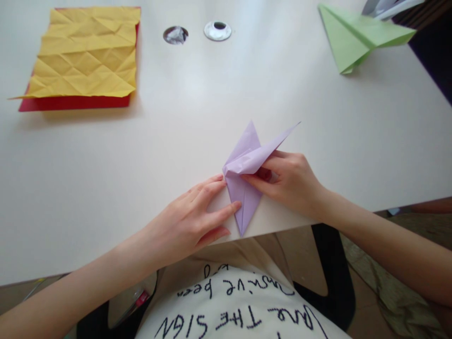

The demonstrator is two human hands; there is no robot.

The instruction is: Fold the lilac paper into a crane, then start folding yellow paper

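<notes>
Lilac paper [247,165] is held at the table's [106,165] near edge, its raised flap [264,153] pinched by the right hand [293,181], its base [247,202] touched by the loosely spread left hand [192,214]. Flap best eased slowly, base kept flat.

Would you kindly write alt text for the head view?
A person's left hand touches a folded lilac paper on a white table while the right hand holds its raised flap. Beyond lie creased yellow paper over red paper, and folded green paper.
</notes>
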